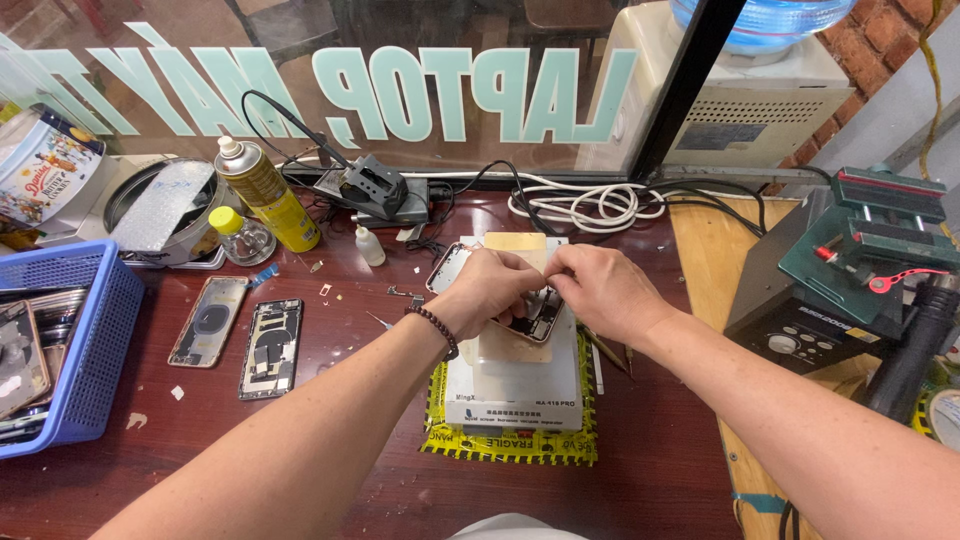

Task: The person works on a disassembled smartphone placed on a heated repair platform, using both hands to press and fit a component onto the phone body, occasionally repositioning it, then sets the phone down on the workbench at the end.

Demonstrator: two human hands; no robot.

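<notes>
Both hands meet over 1 opened phone [540, 315]: left hand [490, 290] fingers curl onto its top edge, right hand [600, 290] fingertips pinch beside them.

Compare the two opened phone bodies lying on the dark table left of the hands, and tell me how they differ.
The left phone body has a pale gold frame and a light interior with a round coil; the right phone body is dark inside with black parts. The left one tilts its top to the right; the right one lies nearly straight. Both lie flat, open side up, untouched by either hand, beside the blue basket.
</notes>
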